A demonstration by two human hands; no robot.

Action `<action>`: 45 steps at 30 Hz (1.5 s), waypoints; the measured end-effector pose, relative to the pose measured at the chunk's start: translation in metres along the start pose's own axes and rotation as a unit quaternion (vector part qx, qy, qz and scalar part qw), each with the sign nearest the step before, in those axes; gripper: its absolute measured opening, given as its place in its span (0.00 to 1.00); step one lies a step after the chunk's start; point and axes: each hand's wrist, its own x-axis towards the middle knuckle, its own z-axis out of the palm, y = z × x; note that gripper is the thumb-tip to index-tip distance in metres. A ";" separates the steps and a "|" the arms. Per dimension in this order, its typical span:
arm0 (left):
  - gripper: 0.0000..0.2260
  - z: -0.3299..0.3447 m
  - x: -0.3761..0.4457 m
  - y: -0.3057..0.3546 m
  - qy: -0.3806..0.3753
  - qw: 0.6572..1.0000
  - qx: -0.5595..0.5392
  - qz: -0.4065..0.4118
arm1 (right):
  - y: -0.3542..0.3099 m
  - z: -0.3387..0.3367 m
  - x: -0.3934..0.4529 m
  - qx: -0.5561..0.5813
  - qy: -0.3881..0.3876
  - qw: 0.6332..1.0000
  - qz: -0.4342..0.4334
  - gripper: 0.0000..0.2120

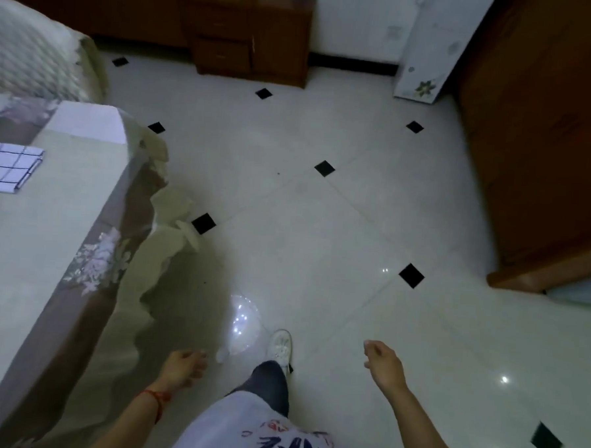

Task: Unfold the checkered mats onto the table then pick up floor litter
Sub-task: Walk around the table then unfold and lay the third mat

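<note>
Bare forearms, red string bracelet on left wrist, white T-shirt with blue and red lettering, dark trousers, white lace-up shoe.

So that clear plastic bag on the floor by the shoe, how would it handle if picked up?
The clear bag looks thin and puffed, so probably very light and floppy. Its glossy surface suggests it may be slippery, and a push would likely send it sliding over the shiny floor.

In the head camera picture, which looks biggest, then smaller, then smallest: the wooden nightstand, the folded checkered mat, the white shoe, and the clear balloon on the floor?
1. Wooden nightstand, biggest, though it stands farthest away.
2. Folded checkered mat, partly cut off by the picture's edge.
3. Clear balloon.
4. White shoe, partly hidden by the leg.
Balloon and shoe look close in size, so that order is unsure.
</note>
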 end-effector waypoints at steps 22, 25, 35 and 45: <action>0.06 0.031 0.169 0.392 0.054 0.988 -0.141 0.024 | -0.319 -0.094 0.323 -0.118 -0.111 0.985 -0.068 0.18; 0.06 0.025 0.178 0.398 0.080 0.978 -0.190 0.001 | -0.387 -0.086 0.354 -0.155 -0.143 0.972 -0.106 0.19; 0.13 -0.032 0.245 0.407 0.154 0.936 -0.297 -0.109 | -0.574 0.019 0.438 -0.233 -0.218 0.927 -0.195 0.10; 0.09 -0.161 0.324 0.517 0.198 0.914 -0.348 -0.063 | -0.711 0.114 0.478 -0.289 -0.266 0.896 -0.208 0.11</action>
